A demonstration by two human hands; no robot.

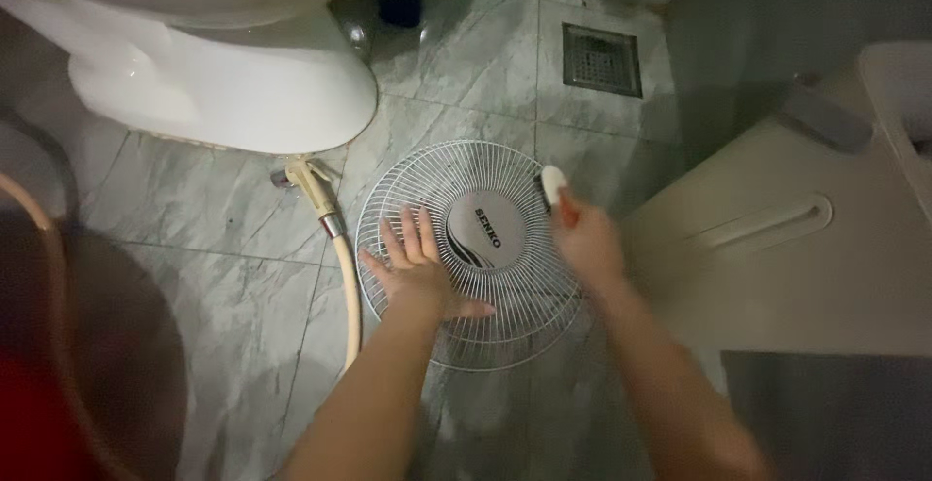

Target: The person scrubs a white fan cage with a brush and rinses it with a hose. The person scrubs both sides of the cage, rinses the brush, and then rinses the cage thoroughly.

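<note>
The round wire fan guard [471, 253] lay flat on the marbled tile floor [194, 248] at the centre of the frame, its plain hub disc facing up; being circular, it had no long axis, its spokes fanning out evenly; the left hand [417, 272] was spread open, palm down, pressing on its left half; the right hand [582, 238] was closed around a small white oval object [553, 184], perhaps soap, at the guard's right rim; the guard looked light, springy and likely slippery, best taken by the outer ring; a white toilet base [223, 83] stood upper left, a hose sprayer [316, 195] beside it, a floor drain [602, 59] above.
</note>
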